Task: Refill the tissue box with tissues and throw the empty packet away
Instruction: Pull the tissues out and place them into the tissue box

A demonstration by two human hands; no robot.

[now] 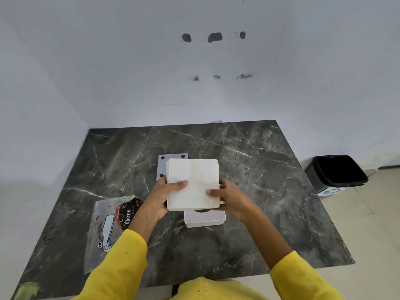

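Observation:
A thick stack of white tissues [192, 182] is held above the middle of the dark marble table [270, 180]. My left hand [164, 195] grips its left edge and my right hand [229, 195] grips its right edge. Under the stack, mostly hidden, sits the white tissue box [205, 219], only its near end with a round opening showing. A grey flat panel with black dots [161, 165] lies behind the stack. The flat clear plastic packet [108, 224] with red and black print lies on the table to the left.
A black waste bin [337, 172] stands on the tiled floor to the right of the table. The table is pushed against a white wall at the back and left. A small green scrap [28, 289] lies at the near left corner.

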